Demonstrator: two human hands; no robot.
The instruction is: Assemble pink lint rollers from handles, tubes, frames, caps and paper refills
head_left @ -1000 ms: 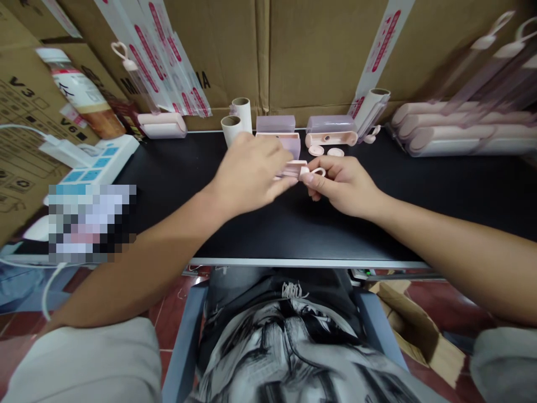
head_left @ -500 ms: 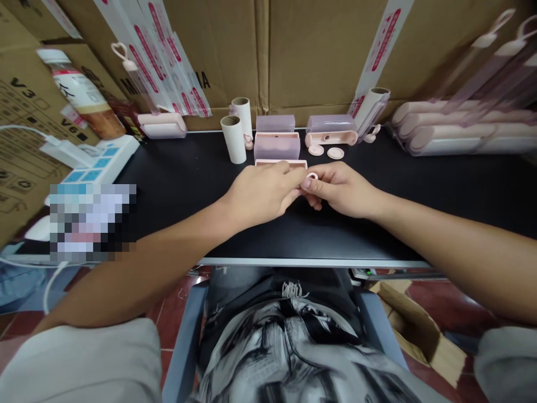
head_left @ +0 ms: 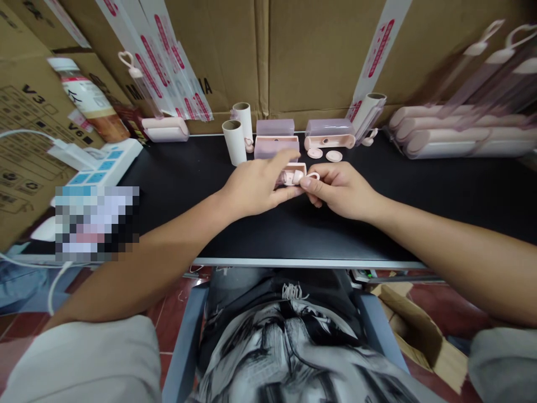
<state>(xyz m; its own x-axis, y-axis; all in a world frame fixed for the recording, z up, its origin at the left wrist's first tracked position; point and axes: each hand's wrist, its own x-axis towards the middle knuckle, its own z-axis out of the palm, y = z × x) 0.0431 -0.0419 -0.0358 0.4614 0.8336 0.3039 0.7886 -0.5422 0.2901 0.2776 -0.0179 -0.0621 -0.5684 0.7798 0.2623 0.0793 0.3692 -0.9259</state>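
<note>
My left hand (head_left: 255, 184) and my right hand (head_left: 342, 189) meet over the middle of the black table (head_left: 176, 184). Between them is a small pink plastic case (head_left: 293, 170), open side toward me. The left hand's fingers pinch its left part. The right hand's thumb and forefinger grip a small pink ring-shaped handle (head_left: 312, 176) at the case's right end. Just behind stand two cardboard tubes (head_left: 234, 141), a translucent purple-lidded case (head_left: 276, 146) and another pink case with a clear lid (head_left: 330, 134).
Two pink round caps (head_left: 324, 154) lie behind my right hand. A pile of long pink rollers (head_left: 453, 137) sits at the far right, a white power strip (head_left: 98, 168) at the left. Cardboard boxes (head_left: 310, 50) wall the table's back. An open carton (head_left: 419, 330) is on the floor.
My left hand came back from over the far cases toward me. The small pink case has tipped up between both hands and shows more.
</note>
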